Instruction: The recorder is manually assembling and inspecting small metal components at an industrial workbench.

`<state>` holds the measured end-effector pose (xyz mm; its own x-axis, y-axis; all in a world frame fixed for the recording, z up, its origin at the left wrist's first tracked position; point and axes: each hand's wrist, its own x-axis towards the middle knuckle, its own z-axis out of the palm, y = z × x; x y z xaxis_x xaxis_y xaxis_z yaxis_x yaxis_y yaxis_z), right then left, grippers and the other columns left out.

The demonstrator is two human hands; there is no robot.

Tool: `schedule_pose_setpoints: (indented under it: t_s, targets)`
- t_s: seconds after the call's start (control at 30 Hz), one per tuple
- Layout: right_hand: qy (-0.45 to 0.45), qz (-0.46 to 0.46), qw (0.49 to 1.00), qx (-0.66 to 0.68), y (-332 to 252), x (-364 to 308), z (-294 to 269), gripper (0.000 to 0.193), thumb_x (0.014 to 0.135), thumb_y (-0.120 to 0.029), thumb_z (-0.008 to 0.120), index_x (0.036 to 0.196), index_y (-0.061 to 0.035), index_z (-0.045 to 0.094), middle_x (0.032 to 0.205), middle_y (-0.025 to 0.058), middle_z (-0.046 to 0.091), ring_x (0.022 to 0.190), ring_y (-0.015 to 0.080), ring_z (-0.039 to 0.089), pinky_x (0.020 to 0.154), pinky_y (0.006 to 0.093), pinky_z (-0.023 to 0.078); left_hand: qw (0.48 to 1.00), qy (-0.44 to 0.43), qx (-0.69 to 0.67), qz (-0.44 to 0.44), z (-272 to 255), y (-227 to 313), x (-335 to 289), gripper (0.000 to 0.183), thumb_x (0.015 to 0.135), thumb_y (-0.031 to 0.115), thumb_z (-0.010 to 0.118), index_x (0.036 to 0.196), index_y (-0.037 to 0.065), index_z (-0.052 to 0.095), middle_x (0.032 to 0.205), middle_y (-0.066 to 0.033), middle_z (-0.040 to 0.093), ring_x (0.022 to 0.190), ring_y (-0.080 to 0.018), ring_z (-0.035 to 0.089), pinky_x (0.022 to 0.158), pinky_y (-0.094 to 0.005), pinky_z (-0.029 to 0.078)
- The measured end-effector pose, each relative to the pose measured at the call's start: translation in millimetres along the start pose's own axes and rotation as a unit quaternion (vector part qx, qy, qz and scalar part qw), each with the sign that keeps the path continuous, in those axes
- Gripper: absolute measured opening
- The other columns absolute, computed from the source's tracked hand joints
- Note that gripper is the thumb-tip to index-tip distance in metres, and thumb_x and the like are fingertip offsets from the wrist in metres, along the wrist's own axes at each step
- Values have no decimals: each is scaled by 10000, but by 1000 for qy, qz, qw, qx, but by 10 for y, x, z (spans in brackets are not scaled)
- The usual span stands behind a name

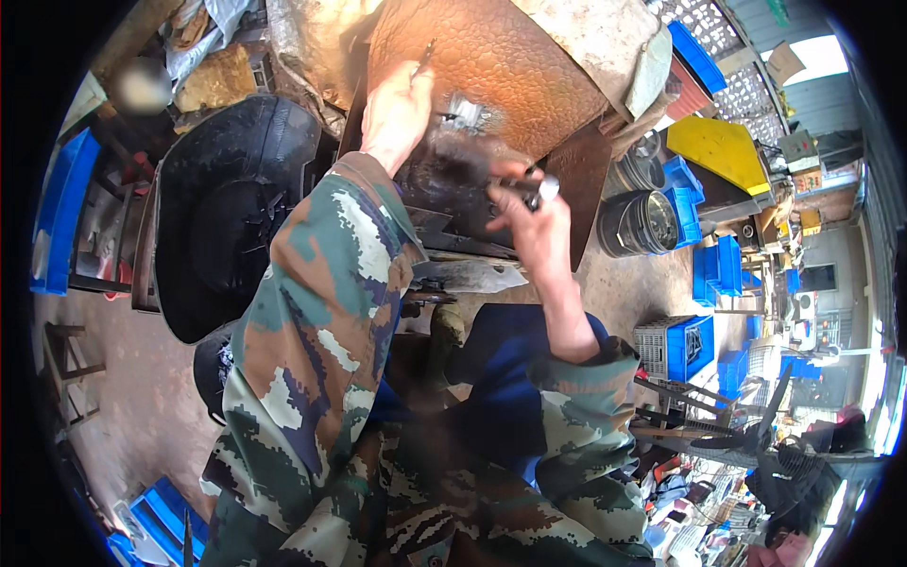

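My left hand (397,115) is raised over the left side of the workbench, fingers pinched on a thin pointed rod (428,53) that sticks up past the fingertips. My right hand (537,227) is closed round a dark tool with a shiny round metal end (548,187); its kind is hard to make out. Between the hands a small silvery metal piece (463,114) lies at the foot of a brown, crinkled sheet (482,57). The dark bench top (439,203) in front of it is partly smeared.
A large black bin (227,189) with dark pieces inside stands left of the bench. To the right are black buckets (638,225), a yellow panel (718,154) and several blue crates (690,345). A fan (770,425) stands at the lower right.
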<state>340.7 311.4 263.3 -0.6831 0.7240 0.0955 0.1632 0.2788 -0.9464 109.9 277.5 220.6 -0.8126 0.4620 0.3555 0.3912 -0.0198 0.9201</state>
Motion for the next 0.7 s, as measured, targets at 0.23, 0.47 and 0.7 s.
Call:
schedule_pose_setpoints:
  t_s: [0.23,0.47,0.7]
  targets:
    - [82,-30,994,60,-150,823,194,275,908,-190,707,1095,-3,632,946,72,650,583,142,624,465,270,549,994,-101,11,36,-97,196,-88,275,922,275,623,925,7,682,736,-84,657,666,-154,585,640,-323,473]
    - [99,-20,993,56,112,1502,32,222,907,-170,699,1077,-30,666,872,45,630,621,125,596,461,251,556,962,38,133,235,405,-77,-174,197,791,194,587,849,17,648,847,-170,661,843,-363,631,785,-460,520]
    - [97,-38,992,72,110,1518,42,210,925,-161,691,1085,-30,648,709,-29,521,559,56,495,463,231,541,992,-15,-19,124,337,267,-232,209,893,200,593,791,19,618,682,-210,625,639,-403,631,585,-470,507]
